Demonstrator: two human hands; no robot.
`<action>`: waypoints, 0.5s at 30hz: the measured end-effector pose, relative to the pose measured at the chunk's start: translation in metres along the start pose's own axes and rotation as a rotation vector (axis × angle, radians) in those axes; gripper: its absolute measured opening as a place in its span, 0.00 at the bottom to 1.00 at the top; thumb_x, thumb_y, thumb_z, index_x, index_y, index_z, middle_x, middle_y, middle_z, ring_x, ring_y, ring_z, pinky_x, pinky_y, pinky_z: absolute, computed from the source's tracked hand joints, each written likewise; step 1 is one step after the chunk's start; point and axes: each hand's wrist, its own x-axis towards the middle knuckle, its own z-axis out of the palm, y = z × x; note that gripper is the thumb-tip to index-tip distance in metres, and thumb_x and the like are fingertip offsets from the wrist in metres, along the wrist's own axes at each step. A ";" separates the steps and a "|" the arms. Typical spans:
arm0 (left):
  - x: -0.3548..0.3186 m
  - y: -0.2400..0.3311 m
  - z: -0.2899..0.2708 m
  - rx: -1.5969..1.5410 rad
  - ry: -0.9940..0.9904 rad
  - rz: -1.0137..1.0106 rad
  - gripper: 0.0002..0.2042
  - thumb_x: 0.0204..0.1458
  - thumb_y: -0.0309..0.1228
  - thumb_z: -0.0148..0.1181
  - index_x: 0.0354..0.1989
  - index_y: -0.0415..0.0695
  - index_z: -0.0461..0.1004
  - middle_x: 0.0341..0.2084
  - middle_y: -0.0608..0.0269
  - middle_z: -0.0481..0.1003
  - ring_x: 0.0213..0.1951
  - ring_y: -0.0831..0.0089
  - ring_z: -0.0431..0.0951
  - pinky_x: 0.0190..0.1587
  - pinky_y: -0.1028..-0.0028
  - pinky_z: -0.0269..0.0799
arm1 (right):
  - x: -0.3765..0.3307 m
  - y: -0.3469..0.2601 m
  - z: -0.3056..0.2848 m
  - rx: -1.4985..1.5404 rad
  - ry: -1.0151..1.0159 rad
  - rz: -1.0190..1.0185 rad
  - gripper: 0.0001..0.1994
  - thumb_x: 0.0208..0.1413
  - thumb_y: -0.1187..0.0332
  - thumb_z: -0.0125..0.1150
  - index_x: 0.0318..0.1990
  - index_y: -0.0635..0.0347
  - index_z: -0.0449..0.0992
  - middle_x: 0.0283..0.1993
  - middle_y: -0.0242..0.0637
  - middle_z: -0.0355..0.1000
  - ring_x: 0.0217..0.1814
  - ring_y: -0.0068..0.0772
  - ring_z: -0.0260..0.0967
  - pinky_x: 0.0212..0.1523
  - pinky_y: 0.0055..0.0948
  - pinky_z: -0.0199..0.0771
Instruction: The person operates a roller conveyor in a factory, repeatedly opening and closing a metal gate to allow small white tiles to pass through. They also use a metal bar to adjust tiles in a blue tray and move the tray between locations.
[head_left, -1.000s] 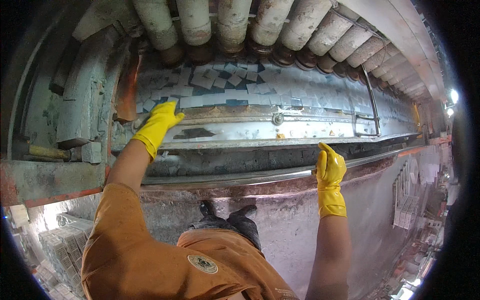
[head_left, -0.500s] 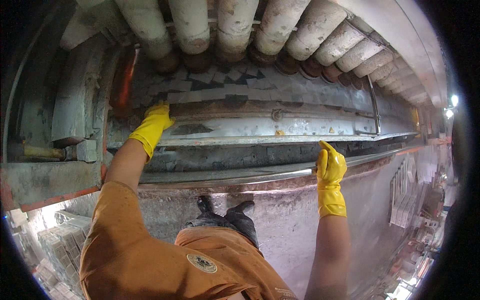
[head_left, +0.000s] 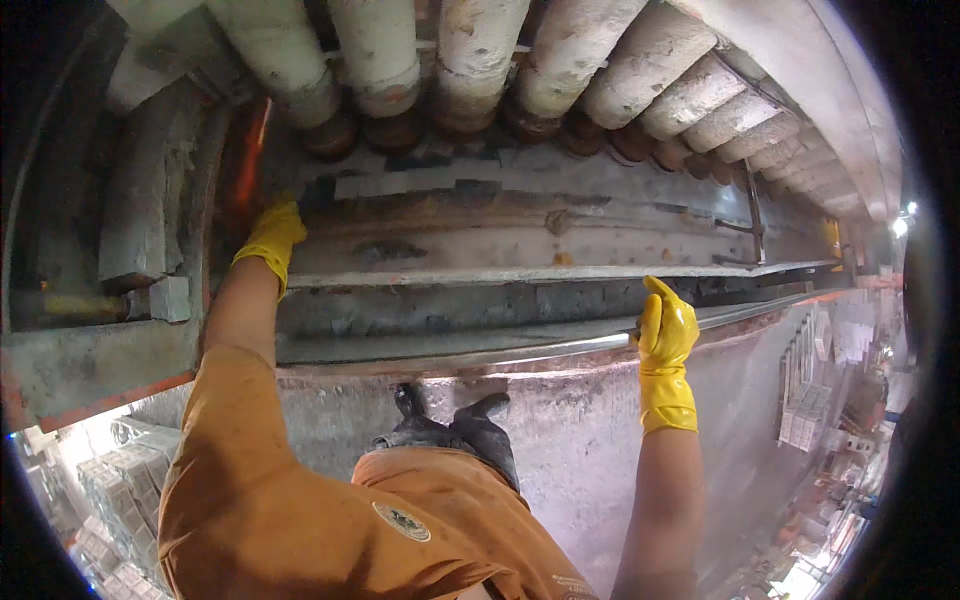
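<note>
Two hands are in view, both in yellow rubber gloves. The left hand [head_left: 270, 235] reaches up and forward to the far left end of the flat grey tile pieces [head_left: 450, 180] lying in a band on the rusty metal conveyor bed [head_left: 520, 240]; its fingers are tucked against the dark corner there, and whether they close on anything cannot be told. The right hand [head_left: 665, 335] rests on the long thin steel rail [head_left: 480, 352] that runs along the near edge of the machine, fingers curled over it and thumb raised, gripping the rail. Above the bed about nine thick, chalky white rollers with rust-brown ends [head_left: 480, 60] lie side by side, leaving only a low gap over the tiles. A tall grey concrete wall [head_left: 560, 450] drops below the rail, and two dark boots [head_left: 450, 430] stand against its top edge. At lower left, stacked pale blocks [head_left: 105, 480] sit far below.
</note>
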 end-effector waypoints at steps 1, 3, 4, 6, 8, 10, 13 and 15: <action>0.000 0.002 -0.004 0.030 -0.036 -0.012 0.38 0.50 0.43 0.70 0.70 0.42 0.66 0.64 0.43 0.72 0.68 0.48 0.68 0.70 0.57 0.65 | 0.002 -0.001 0.001 0.013 -0.010 0.018 0.14 0.66 0.59 0.58 0.48 0.57 0.85 0.36 0.40 0.82 0.34 0.46 0.78 0.40 0.41 0.76; -0.004 0.008 -0.007 0.077 -0.096 -0.020 0.38 0.50 0.43 0.70 0.70 0.42 0.66 0.64 0.43 0.72 0.68 0.49 0.68 0.70 0.57 0.65 | 0.003 0.002 0.003 -0.004 0.005 -0.011 0.14 0.66 0.60 0.58 0.48 0.56 0.85 0.37 0.40 0.82 0.34 0.46 0.78 0.40 0.41 0.76; -0.003 0.012 -0.009 0.092 -0.114 -0.025 0.38 0.50 0.43 0.70 0.70 0.42 0.66 0.64 0.44 0.72 0.68 0.49 0.68 0.70 0.57 0.65 | 0.005 0.004 0.005 -0.015 0.019 -0.023 0.13 0.66 0.60 0.58 0.48 0.56 0.85 0.38 0.40 0.83 0.35 0.46 0.78 0.40 0.41 0.75; -0.001 0.013 -0.014 0.101 -0.144 -0.032 0.38 0.50 0.43 0.70 0.70 0.43 0.67 0.64 0.44 0.72 0.68 0.49 0.68 0.70 0.57 0.65 | 0.009 0.008 0.009 -0.018 0.014 -0.018 0.13 0.65 0.61 0.59 0.48 0.56 0.85 0.40 0.39 0.83 0.36 0.45 0.78 0.41 0.40 0.75; 0.003 0.012 -0.019 0.110 -0.193 -0.030 0.38 0.50 0.43 0.70 0.70 0.43 0.67 0.64 0.45 0.72 0.68 0.49 0.68 0.70 0.57 0.65 | 0.014 0.007 0.011 -0.013 0.027 -0.041 0.12 0.65 0.62 0.59 0.48 0.55 0.85 0.41 0.38 0.83 0.37 0.45 0.78 0.41 0.40 0.75; 0.005 0.010 -0.024 0.113 -0.247 -0.001 0.38 0.50 0.42 0.70 0.70 0.44 0.67 0.64 0.45 0.72 0.69 0.49 0.68 0.70 0.58 0.65 | 0.021 0.004 0.011 -0.004 0.064 -0.095 0.11 0.64 0.63 0.60 0.48 0.55 0.85 0.43 0.38 0.83 0.38 0.44 0.78 0.41 0.40 0.75; 0.013 -0.004 -0.032 0.064 -0.290 0.140 0.38 0.49 0.42 0.70 0.70 0.44 0.67 0.64 0.46 0.72 0.69 0.50 0.68 0.70 0.58 0.65 | 0.026 0.004 0.016 0.006 0.079 -0.096 0.11 0.64 0.63 0.60 0.47 0.56 0.85 0.42 0.39 0.83 0.37 0.45 0.78 0.41 0.40 0.76; 0.016 -0.016 -0.043 -0.039 -0.317 0.284 0.33 0.50 0.43 0.70 0.66 0.47 0.72 0.63 0.48 0.73 0.66 0.51 0.70 0.68 0.57 0.67 | 0.036 0.004 0.022 0.039 0.117 -0.097 0.11 0.63 0.63 0.61 0.46 0.55 0.86 0.40 0.40 0.83 0.35 0.45 0.79 0.38 0.40 0.76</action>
